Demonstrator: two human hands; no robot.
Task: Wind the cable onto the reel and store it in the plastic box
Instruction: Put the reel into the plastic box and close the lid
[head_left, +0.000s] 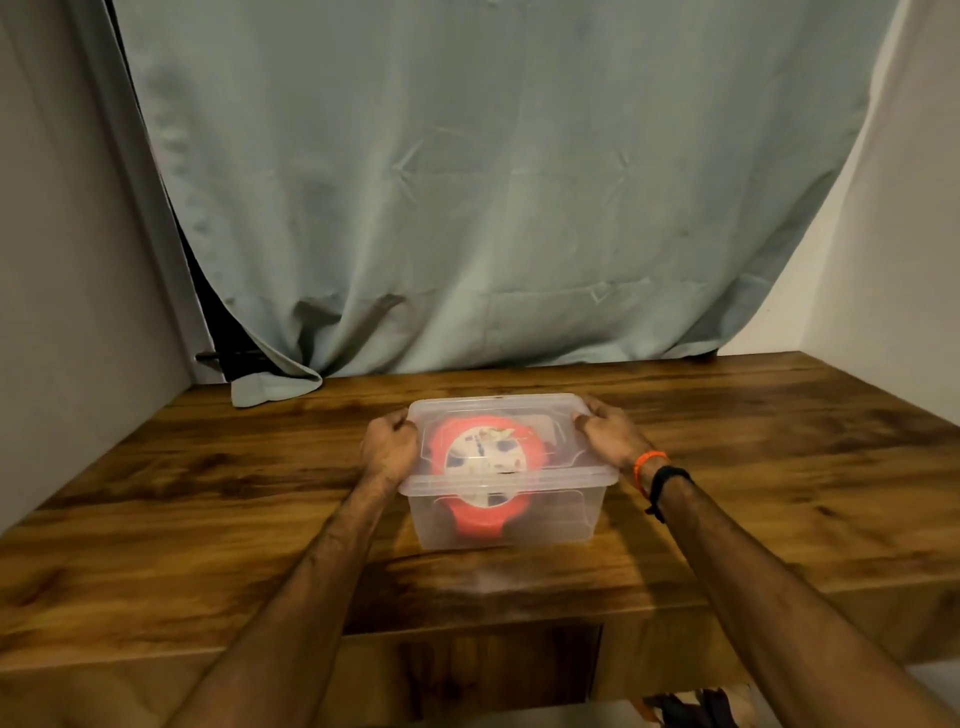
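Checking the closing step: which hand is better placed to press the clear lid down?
Neither clearly: the left hand and right hand grip opposite ends of the clear plastic box's lid, the orange cable reel inside. Both together.

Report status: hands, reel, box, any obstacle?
Left hand and right hand grip the lid. Red reel inside plastic box. No obstacle visible.

Reel (485, 457): seen only through cloudy plastic box (561, 519), face markings unreadable, cable not discernible | left hand (389, 447) and right hand (610, 434): fingertips hidden past lid edges | dark objects (685, 709), lower edge of frame: cut off, unidentifiable | forearms: cropped at bottom
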